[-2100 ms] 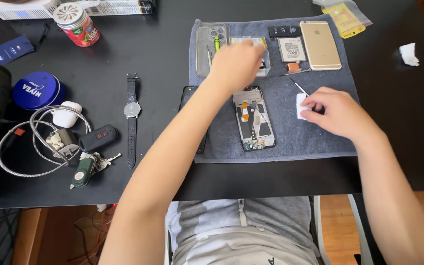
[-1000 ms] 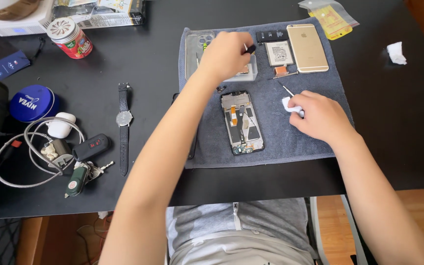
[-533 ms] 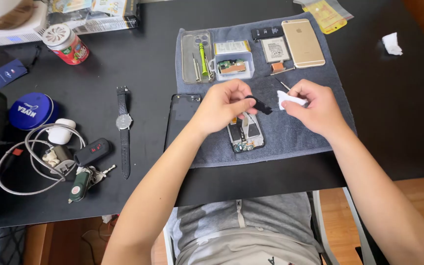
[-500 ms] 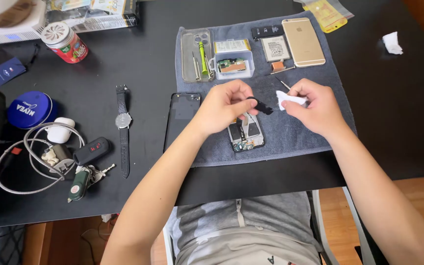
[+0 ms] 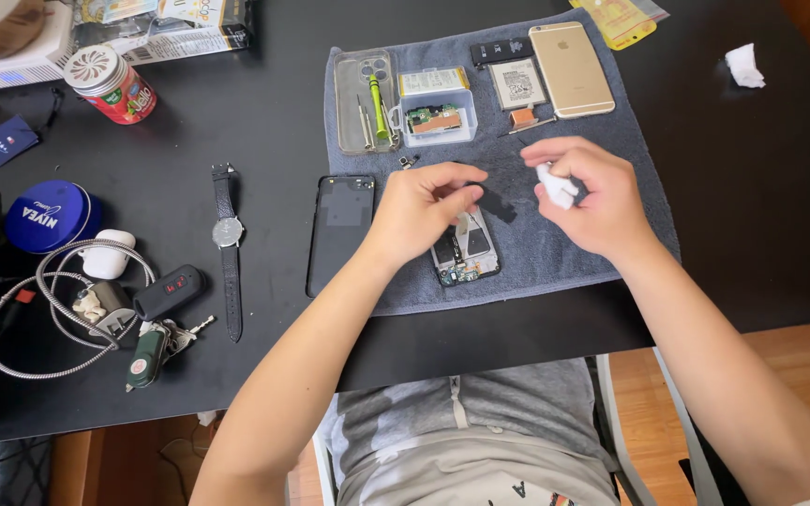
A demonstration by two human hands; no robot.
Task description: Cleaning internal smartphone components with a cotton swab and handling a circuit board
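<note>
Hands nearest, both over the grey towel (image 5: 602, 248) on the black table (image 5: 780, 215). Left hand (image 5: 424, 206) closed in a pinch on a small black flat part (image 5: 494, 204), held just above an opened phone chassis (image 5: 463, 255) with bare circuitry. Right hand (image 5: 588, 192) curled around a small white wad (image 5: 555, 186), close beside the black part, apart from the chassis. Just left of the chassis, half off the towel edge, a black phone back panel (image 5: 339, 230). Farther up the towel, a clear phone case (image 5: 364, 98) serving as a tray: inside, a green-handled screwdriver (image 5: 379, 108) and thin metal tools. Next to it, touching, a small clear plastic box (image 5: 437, 114) holding a circuit board. Beyond, a grey battery (image 5: 517, 84), a gold phone (image 5: 571, 56). Far left on the table, a wristwatch (image 5: 228, 248), a blue round tin (image 5: 44, 215), a red can (image 5: 110, 84)
</note>
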